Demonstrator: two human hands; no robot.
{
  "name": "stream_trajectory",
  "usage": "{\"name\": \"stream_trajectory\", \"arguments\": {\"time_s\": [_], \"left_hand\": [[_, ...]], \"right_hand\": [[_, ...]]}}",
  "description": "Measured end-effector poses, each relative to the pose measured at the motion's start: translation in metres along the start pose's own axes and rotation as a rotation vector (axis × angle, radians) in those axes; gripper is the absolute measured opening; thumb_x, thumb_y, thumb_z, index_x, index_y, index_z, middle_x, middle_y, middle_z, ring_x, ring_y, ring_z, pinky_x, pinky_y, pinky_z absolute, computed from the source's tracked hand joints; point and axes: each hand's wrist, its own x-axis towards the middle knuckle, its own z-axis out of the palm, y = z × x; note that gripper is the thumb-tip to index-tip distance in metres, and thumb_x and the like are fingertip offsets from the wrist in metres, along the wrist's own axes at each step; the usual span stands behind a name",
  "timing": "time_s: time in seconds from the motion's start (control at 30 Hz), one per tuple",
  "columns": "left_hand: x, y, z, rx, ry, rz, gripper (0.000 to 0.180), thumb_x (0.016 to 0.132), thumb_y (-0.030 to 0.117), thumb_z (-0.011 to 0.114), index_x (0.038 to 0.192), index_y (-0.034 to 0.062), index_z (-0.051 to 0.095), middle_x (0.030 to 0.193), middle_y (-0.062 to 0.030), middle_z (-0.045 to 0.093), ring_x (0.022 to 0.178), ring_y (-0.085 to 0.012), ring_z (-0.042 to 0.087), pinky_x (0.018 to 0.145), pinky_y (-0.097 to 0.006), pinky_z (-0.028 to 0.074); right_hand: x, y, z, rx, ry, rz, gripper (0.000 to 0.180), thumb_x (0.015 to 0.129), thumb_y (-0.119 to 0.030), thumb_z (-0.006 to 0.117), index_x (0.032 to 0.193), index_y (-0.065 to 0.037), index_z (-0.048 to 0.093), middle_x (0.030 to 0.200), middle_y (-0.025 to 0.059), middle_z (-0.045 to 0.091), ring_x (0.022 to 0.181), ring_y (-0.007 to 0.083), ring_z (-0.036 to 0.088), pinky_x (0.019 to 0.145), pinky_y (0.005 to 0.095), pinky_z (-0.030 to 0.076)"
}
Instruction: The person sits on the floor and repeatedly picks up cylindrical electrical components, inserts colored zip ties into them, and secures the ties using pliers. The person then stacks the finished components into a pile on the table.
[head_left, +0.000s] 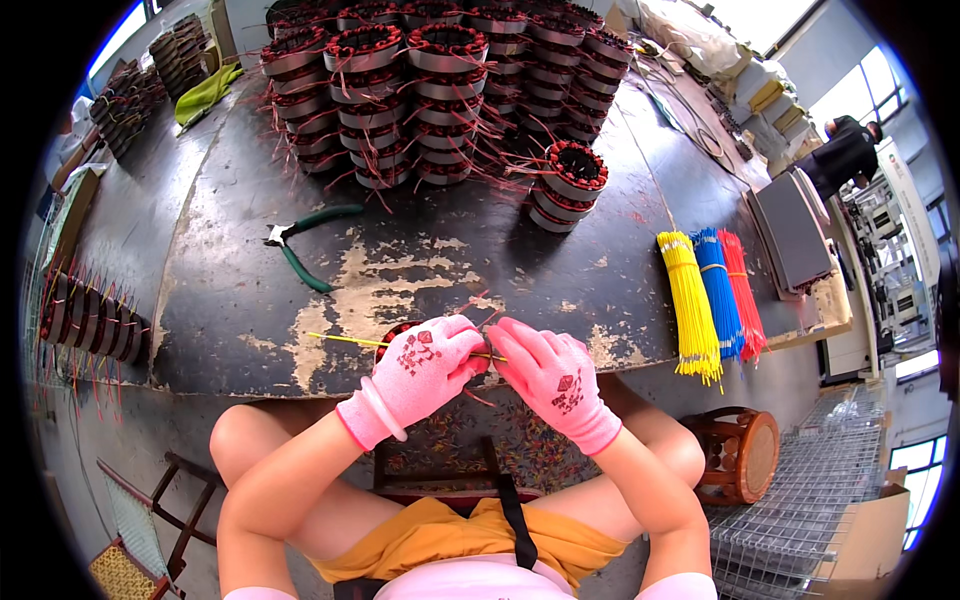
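Both my hands wear pink gloves and meet at the table's near edge. My left hand [425, 362] is closed with its fingertips pinched on a thin yellow wire [340, 338], which sticks out to the left. Fingertip to fingertip with it, my right hand [557, 377] pinches around the wire's other end. A stator [394, 337] with red windings lies partly hidden behind my left hand, and thin red leads rise between the hands. The exact join at my fingertips is too small to tell.
Green-handled pliers [300, 240] lie open at left. Stacks of stators [447, 90] fill the back, with a short stack [567, 190] nearer. Yellow [690, 300], blue [718, 290] and red wire bundles [741, 295] lie at right. A wooden stool [745, 455] stands below; a person [838, 155] is far right.
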Motion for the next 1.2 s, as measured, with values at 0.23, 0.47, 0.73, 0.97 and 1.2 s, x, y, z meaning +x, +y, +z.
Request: {"name": "stream_trajectory", "arguments": {"time_s": [0.23, 0.47, 0.73, 0.97, 1.2], "left_hand": [[0.0, 0.003, 0.001, 0.007, 0.011, 0.014, 0.013, 0.086, 0.012, 0.072, 0.097, 0.0082, 0.068, 0.098, -0.0084, 0.065, 0.091, -0.031, 0.065, 0.077, -0.041, 0.054], [0.0, 0.002, 0.003, -0.035, 0.025, -0.009, 0.013, 0.084, 0.01, 0.072, 0.096, 0.0082, 0.067, 0.098, -0.0077, 0.066, 0.088, -0.0311, 0.066, 0.077, -0.041, 0.055], [0.001, 0.005, 0.001, -0.007, 0.027, 0.002, 0.013, 0.084, 0.014, 0.074, 0.094, 0.0083, 0.067, 0.096, -0.0074, 0.065, 0.088, -0.0309, 0.066, 0.075, -0.04, 0.054], [0.001, 0.003, 0.0, -0.013, 0.033, 0.005, 0.014, 0.088, 0.02, 0.071, 0.094, 0.0087, 0.064, 0.095, -0.0058, 0.064, 0.089, -0.0283, 0.066, 0.072, -0.04, 0.055], [0.001, 0.002, 0.0, -0.031, 0.028, -0.002, 0.011, 0.085, 0.012, 0.071, 0.095, 0.0079, 0.068, 0.099, -0.0085, 0.066, 0.088, -0.0313, 0.067, 0.075, -0.04, 0.055]], "right_hand": [[0.01, 0.013, 0.004, 0.99, -0.442, 0.636, 0.019, 0.093, -0.024, 0.068, 0.101, -0.007, 0.068, 0.092, 0.0004, 0.069, 0.074, 0.0118, 0.062, 0.065, 0.0258, 0.048], [0.008, 0.006, -0.022, 0.867, -0.386, 0.583, 0.018, 0.092, -0.019, 0.068, 0.105, -0.007, 0.068, 0.094, 0.0034, 0.069, 0.073, 0.0131, 0.062, 0.064, 0.0259, 0.047], [0.008, 0.013, 0.006, 1.057, -0.306, 0.717, 0.017, 0.091, -0.02, 0.069, 0.1, -0.005, 0.067, 0.084, 0.0045, 0.068, 0.073, 0.013, 0.064, 0.066, 0.0282, 0.049], [0.004, -0.004, -0.001, 0.536, -0.029, 0.472, 0.022, 0.089, -0.017, 0.074, 0.104, -0.004, 0.068, 0.084, 0.0059, 0.072, 0.073, 0.0124, 0.067, 0.069, 0.0267, 0.052], [-0.003, -0.007, -0.001, 0.703, -0.345, 0.617, 0.022, 0.096, -0.024, 0.065, 0.107, -0.004, 0.069, 0.086, 0.0057, 0.072, 0.069, 0.0132, 0.066, 0.064, 0.0262, 0.05]]}}
